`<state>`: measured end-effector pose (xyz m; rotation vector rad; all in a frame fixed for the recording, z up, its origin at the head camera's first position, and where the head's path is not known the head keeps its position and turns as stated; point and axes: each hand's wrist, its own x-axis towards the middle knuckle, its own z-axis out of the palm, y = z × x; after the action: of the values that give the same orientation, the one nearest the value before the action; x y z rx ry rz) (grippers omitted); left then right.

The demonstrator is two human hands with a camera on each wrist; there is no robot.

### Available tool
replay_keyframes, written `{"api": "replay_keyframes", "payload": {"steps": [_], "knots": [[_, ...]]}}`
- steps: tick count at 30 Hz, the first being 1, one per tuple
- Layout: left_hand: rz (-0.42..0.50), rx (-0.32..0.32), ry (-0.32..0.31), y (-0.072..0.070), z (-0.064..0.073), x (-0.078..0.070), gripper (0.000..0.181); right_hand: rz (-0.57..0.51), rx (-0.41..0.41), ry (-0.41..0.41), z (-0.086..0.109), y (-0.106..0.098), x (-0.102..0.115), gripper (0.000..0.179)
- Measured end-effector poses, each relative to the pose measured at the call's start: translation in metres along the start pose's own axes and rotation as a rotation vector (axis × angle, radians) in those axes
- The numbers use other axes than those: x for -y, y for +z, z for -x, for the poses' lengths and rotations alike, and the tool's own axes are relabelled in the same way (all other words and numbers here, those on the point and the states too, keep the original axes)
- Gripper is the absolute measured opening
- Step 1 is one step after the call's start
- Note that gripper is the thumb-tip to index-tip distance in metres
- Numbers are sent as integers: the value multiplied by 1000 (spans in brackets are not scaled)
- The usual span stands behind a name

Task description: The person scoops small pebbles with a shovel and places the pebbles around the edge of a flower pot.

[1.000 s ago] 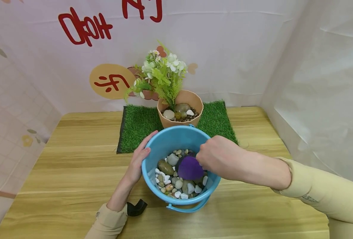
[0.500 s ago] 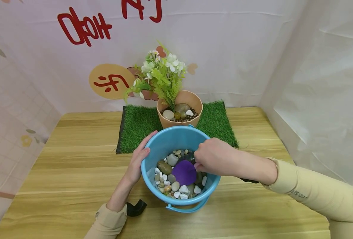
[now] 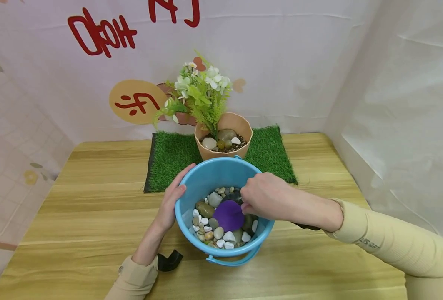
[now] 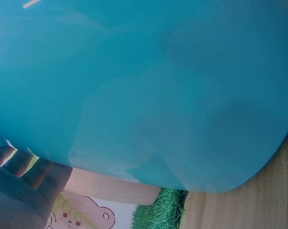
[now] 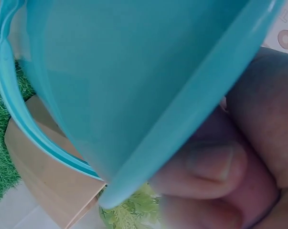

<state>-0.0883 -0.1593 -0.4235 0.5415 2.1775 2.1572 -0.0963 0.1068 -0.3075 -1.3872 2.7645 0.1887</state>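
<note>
Head view shows a blue bucket point(image 3: 213, 174) on the wooden tabletop point(image 3: 101, 216), with stones point(image 3: 229, 236) of white, grey and brown covering its bottom. Inside the bucket, over the stones, lies the rounded face of a purple tool point(image 3: 227, 216). At the bucket's right side, the right hand point(image 3: 268, 196) reaches over the rim with fingers curled and holds the tool; its grip on the handle is hidden. On the bucket's left side, the left hand point(image 3: 172, 200) rests against the outside near the rim, fingers fairly straight and thumb apart. The bucket's handle point(image 3: 234, 261) hangs at the near side. Just behind the bucket, an orange pot point(image 3: 240, 125) with a flowering plant point(image 3: 200, 98) stands on a green grass mat point(image 3: 270, 154). A black bent piece point(image 3: 170, 261) is left of the bucket's near side, beside the left sleeve point(image 3: 136, 273).
</note>
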Motion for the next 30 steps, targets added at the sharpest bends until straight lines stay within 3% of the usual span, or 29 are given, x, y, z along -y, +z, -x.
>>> {"api": "replay_keyframes", "payload": {"steps": [11, 14, 19, 22, 30], "knots": [[-4, 2, -6, -1, 0, 1, 62, -153, 95, 115, -3, -6, 5, 61], [-3, 1, -2, -1, 1, 0, 62, -102, 69, 66, -3, -4, 4, 53], [-6, 5, 5, -1, 1, 1, 62, 24, -52, -70, -1, 3, 0, 41], [-6, 7, 5, -2, 0, 2, 62, 36, -71, -89, 0, 5, -1, 35], [10, 15, -16, -3, 0, 4, 62, -191, 13, 41, -7, 16, 5, 55]]}}
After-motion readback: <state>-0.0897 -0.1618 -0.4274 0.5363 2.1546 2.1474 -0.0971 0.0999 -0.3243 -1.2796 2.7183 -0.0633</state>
